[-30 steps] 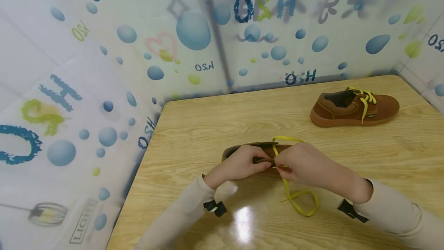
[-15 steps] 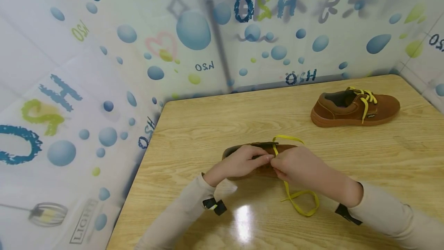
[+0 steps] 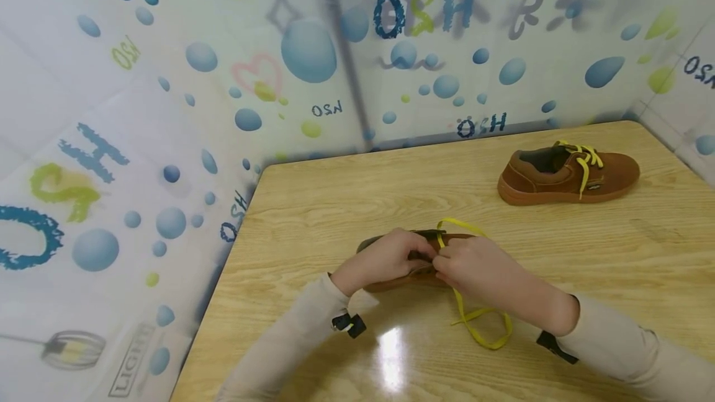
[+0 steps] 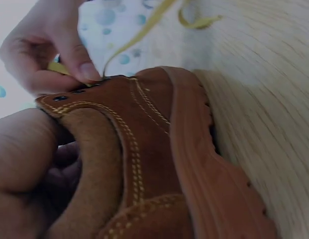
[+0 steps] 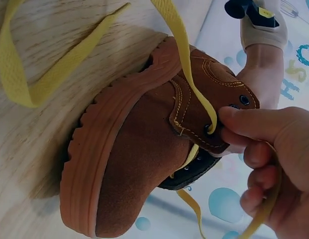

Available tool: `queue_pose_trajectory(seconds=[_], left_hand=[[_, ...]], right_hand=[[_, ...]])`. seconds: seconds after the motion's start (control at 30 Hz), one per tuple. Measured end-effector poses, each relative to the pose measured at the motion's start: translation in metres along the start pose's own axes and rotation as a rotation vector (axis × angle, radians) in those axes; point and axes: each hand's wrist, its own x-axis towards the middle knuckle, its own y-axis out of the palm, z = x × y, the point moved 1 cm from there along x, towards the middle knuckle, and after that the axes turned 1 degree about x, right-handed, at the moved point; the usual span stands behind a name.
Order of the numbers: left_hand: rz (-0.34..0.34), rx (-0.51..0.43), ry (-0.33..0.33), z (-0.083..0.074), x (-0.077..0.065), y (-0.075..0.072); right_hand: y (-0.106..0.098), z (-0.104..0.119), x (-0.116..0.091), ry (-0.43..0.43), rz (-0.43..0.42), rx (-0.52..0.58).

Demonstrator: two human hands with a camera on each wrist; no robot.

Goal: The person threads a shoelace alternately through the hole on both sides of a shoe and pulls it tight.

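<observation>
A brown low-cut shoe stands on the table, its toe pointing right, partly covered by both hands. My left hand grips the near eyelet flap; the left wrist view shows its thumb at the flap's edge and fingers inside the opening. A yellow shoelace passes through a front eyelet of this flap. With thumb and forefinger right at that eyelet, my right hand pinches the lace, which trails across its curled fingers. Black-rimmed eyelets farther up the flap hold no lace.
The matching brown shoe, laced in yellow, stands at the back right of the wooden table. A loose lace loop lies in front of the near shoe. Printed curtain walls rise behind and on the left.
The left thumb and fingers have parted over the flap, showing more of the opening. My right hand has shifted slightly left along the flap. The far shoe stays in place.
</observation>
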Motion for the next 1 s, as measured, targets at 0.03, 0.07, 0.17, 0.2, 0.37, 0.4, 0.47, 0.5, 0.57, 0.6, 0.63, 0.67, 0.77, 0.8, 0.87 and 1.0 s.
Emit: queue_pose_trajectory(seconds=[0.03, 0.07, 0.17, 0.2, 0.37, 0.4, 0.47, 0.5, 0.57, 0.6, 0.63, 0.67, 0.77, 0.8, 0.87, 1.0], left_hand=[[-0.016, 0.049, 0.014, -0.001, -0.001, 0.0], [-0.029, 0.104, 0.022, -0.002, -0.002, 0.0], [-0.063, 0.266, 0.021, -0.004, -0.006, -0.001], [-0.071, 0.317, 0.014, -0.004, -0.008, -0.001], [-0.139, 0.472, -0.015, -0.002, -0.019, -0.004], [-0.157, 0.488, -0.016, -0.001, -0.021, -0.006], [-0.197, 0.507, -0.011, 0.002, -0.025, -0.007], [-0.218, 0.512, -0.006, 0.003, -0.027, -0.008], [-0.254, 0.52, 0.002, 0.006, -0.029, -0.009], [-0.267, 0.52, 0.006, 0.007, -0.03, -0.009], [-0.278, 0.522, 0.007, 0.009, -0.031, -0.01], [-0.289, 0.526, 0.007, 0.01, -0.032, -0.01], [-0.319, 0.542, 0.007, 0.015, -0.034, -0.012], [-0.331, 0.552, 0.01, 0.016, -0.034, -0.013], [-0.357, 0.571, 0.022, 0.018, -0.035, -0.016], [-0.402, 0.582, 0.034, 0.021, -0.039, -0.021]], right_hand=[[-0.001, 0.0, 0.001, 0.008, 0.009, 0.005], [-0.001, 0.0, 0.001, 0.018, 0.021, 0.011], [-0.004, -0.002, 0.003, 0.049, 0.059, 0.041], [-0.005, -0.003, 0.004, 0.058, 0.072, 0.056], [-0.015, -0.013, 0.01, 0.062, 0.102, 0.192], [-0.017, -0.016, 0.011, 0.064, 0.109, 0.224], [-0.021, -0.02, 0.014, 0.071, 0.128, 0.268], [-0.023, -0.022, 0.014, 0.073, 0.141, 0.28], [-0.025, -0.024, 0.016, 0.076, 0.169, 0.277], [-0.026, -0.025, 0.016, 0.074, 0.181, 0.273], [-0.026, -0.025, 0.016, 0.072, 0.193, 0.266], [-0.026, -0.026, 0.017, 0.063, 0.201, 0.261], [-0.025, -0.027, 0.018, 0.052, 0.197, 0.253], [-0.024, -0.028, 0.018, 0.047, 0.188, 0.251], [-0.023, -0.029, 0.018, 0.042, 0.166, 0.247], [-0.019, -0.032, 0.017, 0.065, 0.109, 0.268]])
